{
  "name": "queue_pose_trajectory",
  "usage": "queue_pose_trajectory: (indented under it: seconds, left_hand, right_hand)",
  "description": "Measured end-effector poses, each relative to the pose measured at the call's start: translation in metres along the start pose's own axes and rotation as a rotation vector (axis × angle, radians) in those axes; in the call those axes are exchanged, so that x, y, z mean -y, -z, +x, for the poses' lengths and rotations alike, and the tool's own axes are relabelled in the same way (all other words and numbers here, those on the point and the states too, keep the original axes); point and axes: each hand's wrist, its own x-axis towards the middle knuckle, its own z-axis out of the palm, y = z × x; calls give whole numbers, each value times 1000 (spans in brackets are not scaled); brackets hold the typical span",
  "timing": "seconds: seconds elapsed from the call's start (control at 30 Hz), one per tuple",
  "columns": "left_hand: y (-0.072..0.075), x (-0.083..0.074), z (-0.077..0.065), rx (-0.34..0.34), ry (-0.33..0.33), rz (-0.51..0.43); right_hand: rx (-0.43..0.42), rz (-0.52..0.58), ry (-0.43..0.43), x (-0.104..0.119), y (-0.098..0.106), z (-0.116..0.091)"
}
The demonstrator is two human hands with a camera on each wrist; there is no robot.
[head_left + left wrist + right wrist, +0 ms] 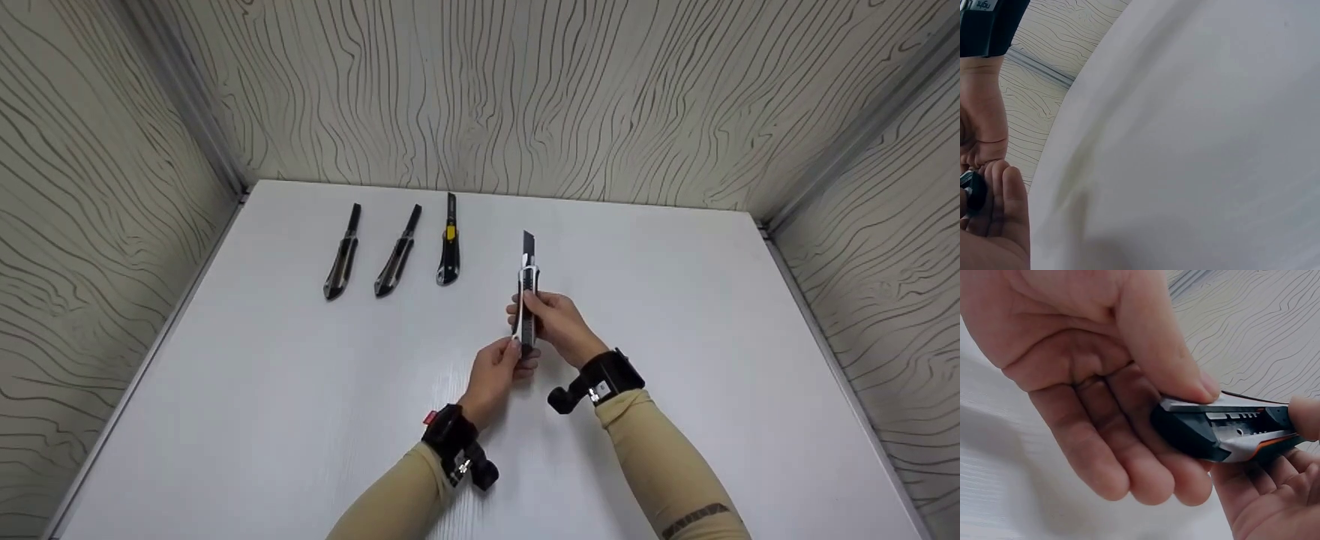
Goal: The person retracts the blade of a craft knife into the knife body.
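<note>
In the head view a utility knife (528, 307) with a silver-and-black handle is held up between both hands, blade pointing to the far wall. The left hand (496, 375) pinches its butt end between thumb and fingers. Around the middle of the handle the right hand (561, 324) grips, its thumb lying on the slider side. From the right wrist view, the left thumb (1168, 343) presses the silver edge near the dark end cap of the knife (1230, 427), and the right thumb tip (1304, 419) rests farther up. The left wrist view catches only the dark butt (974, 191) of the knife.
Three more utility knives lie left of the hands on the white table (247, 420): a dark-handled one (341, 266), a similar one (395, 264) and a black one with a yellow slider (448, 251). Wood-grain panels (480, 90) enclose the back and sides.
</note>
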Motion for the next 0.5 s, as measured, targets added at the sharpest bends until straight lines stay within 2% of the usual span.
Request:
queue_pose_trajectory:
  seconds: [0.2, 0.5]
  left_hand:
    - [1, 1, 0, 0, -17, 20]
    - [2, 2, 2, -13, 14, 22]
  right_hand:
    - [4, 7, 24, -3, -3, 1]
    - [-21, -10, 41, -8, -4, 4]
